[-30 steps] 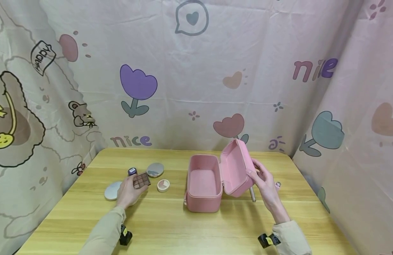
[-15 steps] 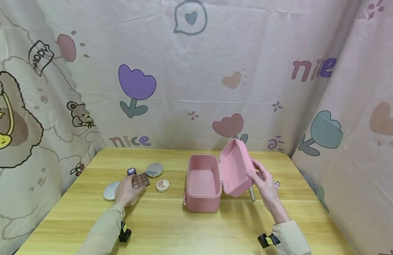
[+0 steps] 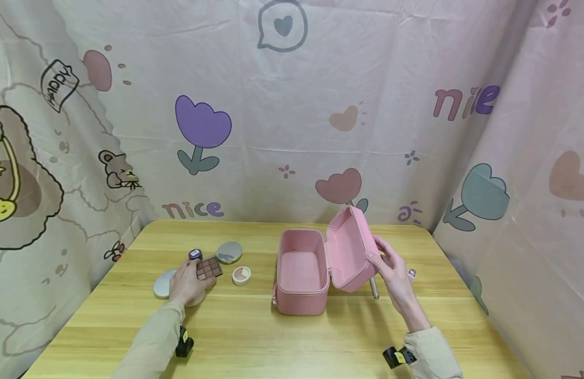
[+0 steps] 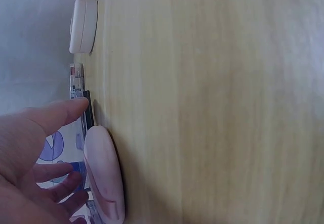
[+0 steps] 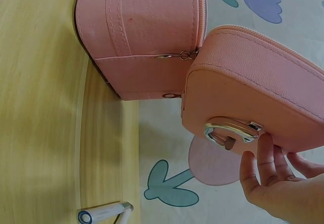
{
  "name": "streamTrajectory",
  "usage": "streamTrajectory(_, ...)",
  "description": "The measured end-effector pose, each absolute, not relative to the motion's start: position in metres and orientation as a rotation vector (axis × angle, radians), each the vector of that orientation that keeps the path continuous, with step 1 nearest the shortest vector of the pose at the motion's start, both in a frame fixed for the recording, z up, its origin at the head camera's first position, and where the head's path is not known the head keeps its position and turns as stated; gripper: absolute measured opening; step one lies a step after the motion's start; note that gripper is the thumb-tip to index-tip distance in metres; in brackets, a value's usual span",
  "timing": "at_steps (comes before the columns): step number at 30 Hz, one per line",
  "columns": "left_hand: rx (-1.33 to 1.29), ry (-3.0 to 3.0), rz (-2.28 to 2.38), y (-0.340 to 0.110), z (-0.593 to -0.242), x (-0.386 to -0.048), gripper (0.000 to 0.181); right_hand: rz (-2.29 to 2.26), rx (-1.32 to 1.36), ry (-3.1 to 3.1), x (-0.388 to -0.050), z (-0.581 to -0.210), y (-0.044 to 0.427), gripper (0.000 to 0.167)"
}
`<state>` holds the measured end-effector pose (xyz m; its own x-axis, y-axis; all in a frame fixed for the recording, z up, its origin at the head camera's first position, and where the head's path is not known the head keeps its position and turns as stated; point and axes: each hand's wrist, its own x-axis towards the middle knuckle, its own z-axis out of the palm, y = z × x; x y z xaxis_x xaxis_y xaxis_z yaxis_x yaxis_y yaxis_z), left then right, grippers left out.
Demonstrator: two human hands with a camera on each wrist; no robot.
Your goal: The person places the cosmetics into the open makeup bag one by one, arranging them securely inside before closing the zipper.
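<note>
The right hand (image 3: pixel 397 276) holds the pink cosmetic case lid (image 3: pixel 352 247) open; the left hand (image 3: pixel 187 284), grip unclear, touches the eyeshadow palette (image 3: pixel 209 268), so pickup seems in hand, probably wanting a firm pinch.

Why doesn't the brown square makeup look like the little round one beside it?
The brown palette has straight sides, while the round compact is a circle. The palette looks bigger than the compact. The left hand is right at the palette, but no hand is at the compact. Both show separate patches of color.
</note>
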<state>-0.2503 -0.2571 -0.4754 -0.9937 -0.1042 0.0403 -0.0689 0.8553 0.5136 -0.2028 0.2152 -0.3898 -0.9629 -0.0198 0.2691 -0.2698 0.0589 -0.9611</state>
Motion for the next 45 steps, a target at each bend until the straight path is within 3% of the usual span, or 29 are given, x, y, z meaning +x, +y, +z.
streamTrajectory(36, 0.114, -2.934, -0.833, -0.2615, -0.4765, -0.2516, 0.064, 2.032, 0.287, -2.131, -0.2032, -0.3911, 0.2161, 0.054)
streamTrajectory(45, -0.037, -2.902, -0.666, -0.2616, -0.4788, -0.2559, 0.064, 2.035, 0.285, -2.136, -0.2030, -0.3913, 0.2166, 0.053)
